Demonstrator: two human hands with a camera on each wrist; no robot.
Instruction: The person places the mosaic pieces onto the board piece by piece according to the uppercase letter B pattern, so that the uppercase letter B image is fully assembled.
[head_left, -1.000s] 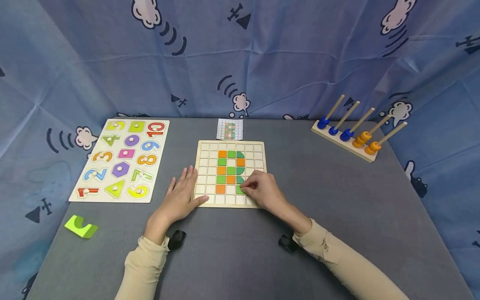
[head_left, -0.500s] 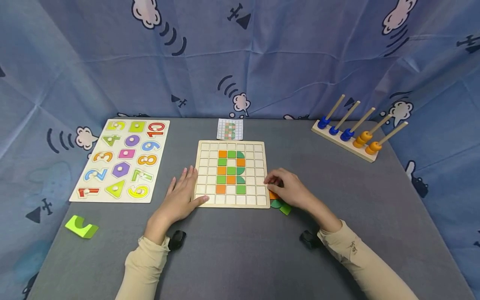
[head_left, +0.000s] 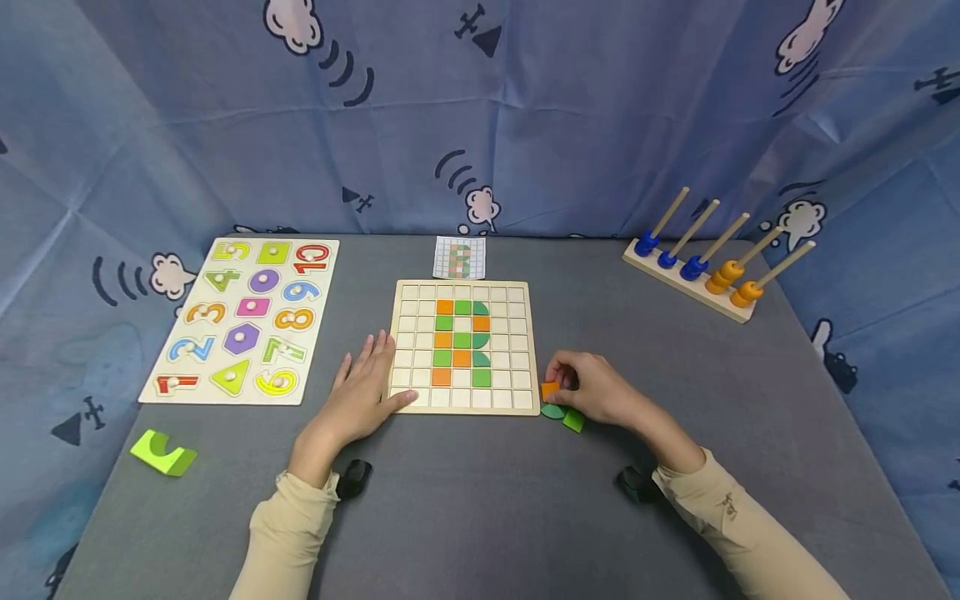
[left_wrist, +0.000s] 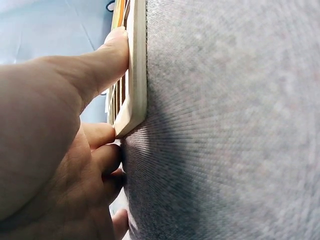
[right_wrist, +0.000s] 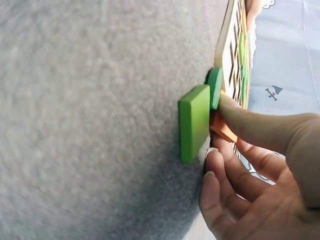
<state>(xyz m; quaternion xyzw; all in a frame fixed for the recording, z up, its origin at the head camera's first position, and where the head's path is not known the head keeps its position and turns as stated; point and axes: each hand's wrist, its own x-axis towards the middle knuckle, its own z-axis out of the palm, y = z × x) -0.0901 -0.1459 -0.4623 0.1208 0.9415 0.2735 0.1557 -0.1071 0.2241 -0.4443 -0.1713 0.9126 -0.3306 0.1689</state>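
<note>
My left hand (head_left: 362,393) lies with fingers spread along the left edge of a wooden grid board (head_left: 517,402), thumb over its front rim. The left wrist view shows the thumb (left_wrist: 117,50) on that rim. Set in the board are orange, light green and rounded dark green tiles. Just off the board's right front corner, my right hand (head_left: 596,387) pinches an orange square tile (right_wrist: 225,129) between thumb and fingers. Close by lie a dark green rounded tile (right_wrist: 215,87) and a light green square tile (right_wrist: 195,122).
A printed pattern card (head_left: 459,258) lies behind the board. To the left are a number-and-shape puzzle (head_left: 292,392) and a light green arch block (head_left: 163,454). At the back right stands a bead-peg counter (head_left: 690,283). A blue patterned cloth hangs behind the table.
My right hand has left the light green tile in the board's lower right of the pattern and moved right to the loose tiles, now at the orange one. The left hand has stayed put.
</note>
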